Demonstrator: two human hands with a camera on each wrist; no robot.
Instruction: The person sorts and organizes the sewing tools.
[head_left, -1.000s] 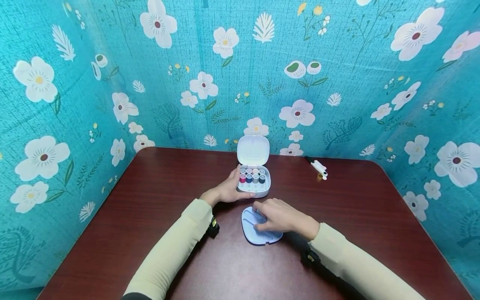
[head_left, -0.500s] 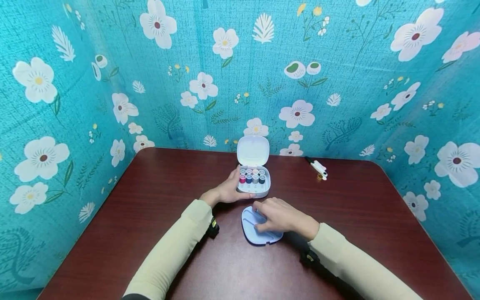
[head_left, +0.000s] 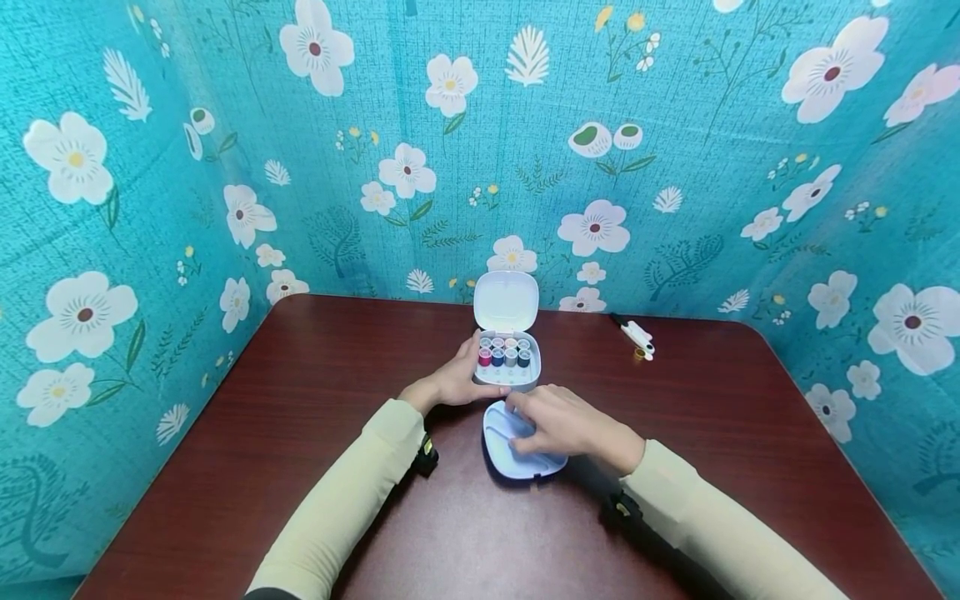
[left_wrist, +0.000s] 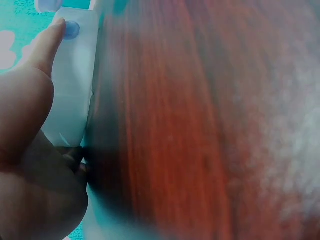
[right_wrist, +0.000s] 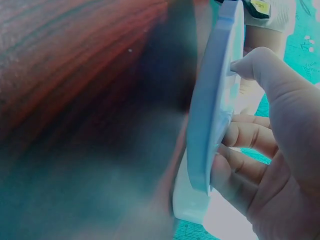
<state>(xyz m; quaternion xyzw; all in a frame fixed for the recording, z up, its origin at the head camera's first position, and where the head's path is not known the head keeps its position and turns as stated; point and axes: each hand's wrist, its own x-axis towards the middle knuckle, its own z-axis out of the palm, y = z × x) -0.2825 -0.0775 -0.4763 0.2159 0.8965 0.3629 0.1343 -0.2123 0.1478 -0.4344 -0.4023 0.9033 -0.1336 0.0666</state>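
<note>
An opened white sewing box (head_left: 507,302) stands mid-table, its lid tipped up and several thread spools (head_left: 498,358) in two rows inside. My left hand (head_left: 454,380) grips its near left corner, thumb along the front wall; the box wall (left_wrist: 75,95) fills the left side of the left wrist view. In front of it, my right hand (head_left: 566,423) holds a pale blue tray insert (head_left: 498,437) with a curved ridge. The right wrist view has the tray (right_wrist: 204,110) edge-on above the table, thumb and fingers on its ridged face, and the box beyond.
At the back right lie white-handled small scissors (head_left: 637,335) with a dark tip and a small gold ring-like piece (head_left: 640,354). The dark red-brown table (head_left: 337,358) ends at a blue floral cloth (head_left: 450,208) on the back and sides.
My right hand has raised the tray slightly off the table and shifted it toward the box. The left hand and the box have stayed in place.
</note>
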